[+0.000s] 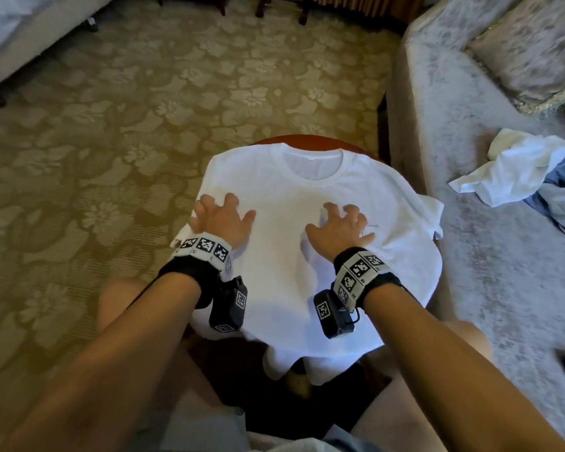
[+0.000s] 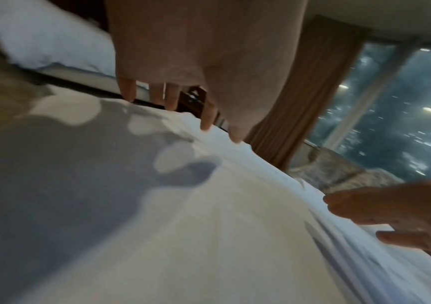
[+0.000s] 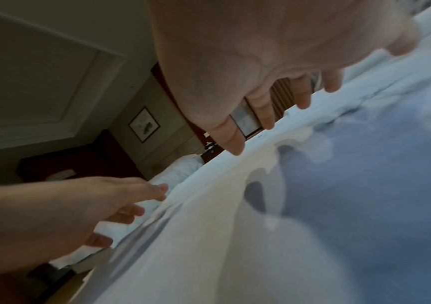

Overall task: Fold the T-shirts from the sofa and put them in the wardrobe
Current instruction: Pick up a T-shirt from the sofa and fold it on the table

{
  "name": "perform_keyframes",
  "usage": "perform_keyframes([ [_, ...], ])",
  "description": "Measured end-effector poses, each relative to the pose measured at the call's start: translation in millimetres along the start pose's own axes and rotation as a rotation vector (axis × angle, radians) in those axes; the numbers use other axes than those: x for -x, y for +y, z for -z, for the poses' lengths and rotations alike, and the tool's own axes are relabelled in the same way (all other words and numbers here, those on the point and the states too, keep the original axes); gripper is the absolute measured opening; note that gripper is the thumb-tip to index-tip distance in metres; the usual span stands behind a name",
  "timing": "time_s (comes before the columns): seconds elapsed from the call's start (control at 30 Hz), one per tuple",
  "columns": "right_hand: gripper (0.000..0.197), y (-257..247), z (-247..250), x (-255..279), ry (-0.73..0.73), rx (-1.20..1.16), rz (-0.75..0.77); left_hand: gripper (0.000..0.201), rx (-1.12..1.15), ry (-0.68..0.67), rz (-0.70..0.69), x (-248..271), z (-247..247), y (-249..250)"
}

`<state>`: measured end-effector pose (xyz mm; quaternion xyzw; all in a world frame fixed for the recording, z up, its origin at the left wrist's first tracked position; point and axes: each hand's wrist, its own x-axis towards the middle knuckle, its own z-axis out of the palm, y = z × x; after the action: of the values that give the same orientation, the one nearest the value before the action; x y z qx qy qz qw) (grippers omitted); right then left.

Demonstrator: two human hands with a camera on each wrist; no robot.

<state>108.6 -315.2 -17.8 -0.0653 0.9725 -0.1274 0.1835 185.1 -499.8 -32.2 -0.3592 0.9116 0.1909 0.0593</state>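
A white T-shirt [image 1: 307, 197] lies spread face up on a small round wooden table [image 1: 307, 138], collar away from me and hem hanging over the near edge. My left hand [image 1: 222, 213] rests on its left side near the sleeve, fingers spread and fingertips on the cloth. On the chest my right hand [image 1: 336, 223] sits the same way, next to a small print. The left wrist view has the left hand [image 2: 173, 98] touching the T-shirt [image 2: 209, 226] with its fingertips. In the right wrist view the right hand [image 3: 266, 115] does likewise on the T-shirt [image 3: 313, 226]. Neither hand grips cloth.
A grey sofa [image 1: 470, 256] stands right of the table with a crumpled pile of white and blue clothes [image 1: 519, 171] and a cushion [image 1: 529, 50] on it. Patterned carpet lies to the left and beyond. A bed [image 1: 20, 34] is at the far left.
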Motion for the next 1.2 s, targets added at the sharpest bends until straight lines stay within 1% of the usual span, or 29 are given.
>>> perform_keyframes([
  [0.07,0.067,-23.9,-4.4,-9.1,-0.033,-0.013,0.119,0.067,0.154,0.036,0.19,-17.1,3.2,-25.3],
  [0.1,0.069,-36.3,-8.2,-13.8,-0.062,-0.016,0.167,0.07,0.249,0.039,0.266,-27.4,2.0,-41.3],
  [0.13,0.073,-47.3,-13.9,-18.0,-0.092,-0.021,0.204,0.067,0.351,0.036,0.312,-33.2,3.9,-53.2],
  [0.17,0.079,-57.1,-20.1,-20.3,-0.122,-0.023,0.225,0.06,0.442,0.028,0.319,-40.0,4.1,-64.0],
  [0.2,0.085,-63.9,-27.3,-21.4,-0.152,-0.01,0.236,0.052,0.519,-0.024,0.318,-44.5,3.2,-71.3],
  [0.23,0.091,-68.3,-34.8,-21.5,-0.179,0.027,0.237,0.051,0.58,-0.109,0.325,-46.6,2.2,-75.0],
  [0.27,0.094,-69.9,-41.9,-21.5,-0.202,0.077,0.232,0.056,0.622,-0.208,0.35,-46.4,2.2,-76.7],
  [0.3,0.097,-70.2,-46.6,-21.7,-0.216,0.123,0.226,0.064,0.679,-0.268,0.372,-48.4,0.7,-78.0],
  [0.33,0.098,-69.9,-48.9,-23.1,-0.226,0.151,0.22,0.067,0.777,-0.321,0.403,-51.5,-0.5,-79.3],
  [0.4,0.099,-71.2,-47.7,-26.0,-0.256,0.164,0.207,0.068,1.024,-0.378,0.448,-62.7,-2.4,-82.2],
  [0.43,0.1,-72.0,-46.2,-27.1,-0.271,0.165,0.202,0.066,1.123,-0.387,0.465,-67.9,-1.5,-84.1],
  [0.47,0.1,-72.8,-44.9,-27.9,-0.287,0.164,0.197,0.058,1.177,-0.374,0.481,-67.9,3.9,-81.6],
  [0.53,0.101,-73.9,-42.8,-28.0,-0.31,0.165,0.189,0.035,1.222,-0.355,0.487,-70.4,5.0,-86.8],
  [0.57,0.101,-74.5,-42.3,-28.1,-0.319,0.166,0.184,0.028,1.258,-0.372,0.494,-69.0,4.7,-87.7],
  [0.63,0.101,-75.8,-41.2,-28.4,-0.342,0.161,0.17,0.032,1.308,-0.422,0.527,-65.8,-0.1,-94.5],
  [0.73,0.102,-78.3,-38.9,-26.7,-0.36,0.154,0.158,0.025,1.387,-0.455,0.52,-63.7,2.0,-97.4],
  [0.77,0.101,-78.7,-38.5,-25.9,-0.361,0.156,0.157,0.025,1.413,-0.458,0.517,-63.7,6.4,-96.9],
  [0.8,0.101,-79.2,-38.5,-25.1,-0.361,0.157,0.156,0.028,1.444,-0.465,0.498,-63.7,10.6,-96.8],
  [0.87,0.101,-79.9,-37.7,-24.1,-0.357,0.158,0.155,0.044,1.576,-0.456,0.478,-64.0,16.2,-100.0],
  [0.93,0.101,-80.3,-37.5,-23.4,-0.353,0.164,0.153,0.053,1.712,-0.392,0.46,-65.0,19.0,-106.1],
  [1.03,0.101,-80.0,-38.9,-23.7,-0.344,0.172,0.154,0.07,1.85,-0.344,0.384,-68.2,25.7,-109.3],
  [1.07,0.101,-79.8,-39.4,-23.7,-0.342,0.169,0.156,0.068,1.855,-0.341,0.382,-68.5,30.5,-106.6],
  [1.1,0.101,-79.3,-40.1,-24.2,-0.339,0.164,0.159,0.059,1.831,-0.351,0.405,-70.2,35.8,-104.4],
  [1.17,0.102,-77.2,-42.2,-26.5,-0.334,0.155,0.17,0.042,1.738,-0.366,0.437,-70.7,46.8,-93.8],
  [1.2,0.102,-76.2,-42.8,-27.0,-0.335,0.147,0.174,0.04,1.693,-0.345,0.421,-71.7,49.9,-86.8],
])
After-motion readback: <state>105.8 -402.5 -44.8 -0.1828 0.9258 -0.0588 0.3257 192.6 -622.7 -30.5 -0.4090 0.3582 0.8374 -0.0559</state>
